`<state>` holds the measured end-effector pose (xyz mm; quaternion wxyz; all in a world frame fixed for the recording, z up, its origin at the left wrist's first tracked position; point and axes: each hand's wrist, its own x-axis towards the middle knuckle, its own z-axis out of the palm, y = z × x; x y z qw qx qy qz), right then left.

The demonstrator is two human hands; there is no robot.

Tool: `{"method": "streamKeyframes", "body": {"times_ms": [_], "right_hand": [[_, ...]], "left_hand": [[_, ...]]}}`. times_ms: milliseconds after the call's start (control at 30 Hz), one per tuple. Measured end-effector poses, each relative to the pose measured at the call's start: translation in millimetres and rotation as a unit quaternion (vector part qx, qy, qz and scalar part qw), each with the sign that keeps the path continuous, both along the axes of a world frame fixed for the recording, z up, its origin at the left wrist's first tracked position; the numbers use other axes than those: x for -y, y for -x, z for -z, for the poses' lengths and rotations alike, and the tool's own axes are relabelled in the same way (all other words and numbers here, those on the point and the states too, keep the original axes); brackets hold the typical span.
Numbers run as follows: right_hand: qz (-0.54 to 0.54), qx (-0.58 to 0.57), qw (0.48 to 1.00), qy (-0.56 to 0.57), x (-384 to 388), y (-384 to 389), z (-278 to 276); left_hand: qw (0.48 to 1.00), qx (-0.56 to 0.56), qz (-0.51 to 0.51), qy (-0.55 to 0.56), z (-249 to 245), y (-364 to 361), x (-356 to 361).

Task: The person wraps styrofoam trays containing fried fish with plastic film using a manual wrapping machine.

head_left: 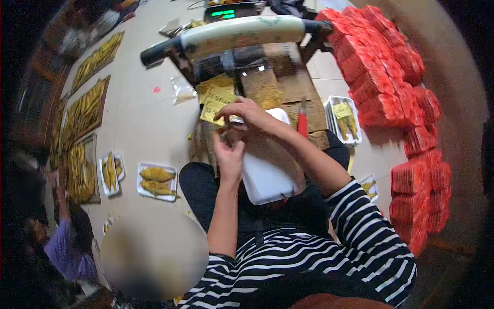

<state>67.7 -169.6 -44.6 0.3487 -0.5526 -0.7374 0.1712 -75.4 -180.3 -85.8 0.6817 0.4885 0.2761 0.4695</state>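
My right hand [246, 114] is raised over a white foam tray [267, 175] that rests on my lap, its fingers pinched on a small yellow label [213, 110]. My left hand [229, 157] is just below it, fingers curled by the tray's near left edge; whether it grips anything is hidden. More yellow labels [218, 92] lie on the worn wooden stand [293, 87] in front of me. A red-handled tool [302, 122] lies on the stand right of the tray.
A roller bar [236, 32] tops the stand. Stacks of red packages [391, 77] fill the right. A filled tray [343, 119] sits beside them; more trays of yellow food [157, 180] and long boards of it [87, 110] lie on the floor left. Another person [67, 242] crouches lower left.
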Motion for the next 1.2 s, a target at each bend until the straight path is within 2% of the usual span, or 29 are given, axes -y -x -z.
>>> {"method": "streamKeyframes", "body": {"times_ms": [33, 67, 133, 167, 200, 233, 267, 300, 333, 367, 400, 433, 500, 567, 633, 667, 700, 800, 833, 867, 967, 1000, 1100, 1133, 1200], "right_hand": [[0.009, 0.025, 0.999, -0.036, 4, -5, -7], [0.013, 0.016, 0.998, -0.053, 18, -17, -16], [0.022, 0.001, 0.996, -0.086, 65, -40, -46], [0.075, -0.094, 0.991, -0.057, 95, -47, -49], [0.123, -0.152, 0.978, -0.077, 125, -59, -42], [0.215, -0.306, 0.927, -0.015, 159, -64, -47], [0.293, -0.351, 0.887, 0.060, 191, -73, -52], [0.333, -0.322, 0.871, 0.162, 233, -91, -35], [0.185, -0.415, 0.866, 0.208, 271, -102, -29], [0.190, -0.614, 0.704, 0.303, 315, -100, -11], [0.121, -0.508, 0.781, 0.343, 349, -104, -14], [0.196, -0.517, 0.769, 0.320, 373, -94, -19], [0.408, -0.535, 0.701, 0.236, 396, -86, -28], [0.464, -0.525, 0.700, 0.136, 420, -112, -6], [0.495, -0.505, 0.705, 0.053, 425, -135, -9], [0.524, -0.475, 0.707, 0.021, 427, -147, -4], [0.550, -0.444, 0.707, -0.008, 430, -158, 2], [0.585, -0.381, 0.716, -0.014, 433, -189, 29], [0.588, -0.376, 0.716, -0.012, 435, -198, 39], [0.592, -0.368, 0.717, -0.009, 438, -206, 48], [0.599, -0.382, 0.704, 0.004, 446, -231, 82], [0.603, -0.392, 0.695, 0.008, 449, -235, 91], [0.601, -0.430, 0.674, -0.004, 448, -237, 91], [0.599, -0.442, 0.668, -0.005, 450, -238, 94], [0.592, -0.467, 0.657, -0.008, 452, -240, 100]], "left_hand": [[0.999, -0.021, -0.012, -0.037, -10, -2, 2], [0.999, -0.003, 0.025, 0.047, -24, 0, 9], [0.996, 0.016, 0.070, 0.058, -73, -3, 23], [0.994, 0.008, 0.092, 0.053, -95, -5, 34], [0.987, -0.040, 0.150, -0.038, -104, -6, 45], [0.967, -0.084, 0.202, -0.130, -112, -6, 56], [0.930, -0.081, 0.276, -0.230, -124, -9, 70], [0.877, -0.076, 0.343, -0.327, -135, -14, 87], [0.829, -0.052, 0.376, -0.410, -139, -19, 105], [0.773, -0.026, 0.403, -0.489, -141, -26, 125], [0.741, 0.021, 0.431, -0.514, -140, -35, 142], [0.707, 0.067, 0.458, -0.536, -137, -44, 158], [0.677, 0.045, 0.421, -0.603, -110, -63, 187], [0.678, -0.021, 0.401, -0.616, -85, -97, 190], [0.755, -0.116, 0.414, -0.495, -57, -126, 190], [0.811, -0.078, 0.412, -0.408, -45, -141, 188], [0.833, -0.101, 0.438, -0.322, -42, -151, 185], [0.855, -0.116, 0.496, -0.102, 4, -177, 187], [0.854, -0.099, 0.511, -0.009, 13, -186, 189], [0.832, -0.144, 0.534, 0.044, 22, -197, 189], [0.863, -0.141, 0.456, 0.168, 43, -232, 205], [0.847, -0.181, 0.476, 0.154, 33, -245, 205], [0.900, -0.166, 0.361, 0.178, 75, -285, 211], [0.896, -0.188, 0.349, 0.202, 78, -295, 207], [0.891, -0.134, 0.330, 0.281, 101, -312, 198]]}}
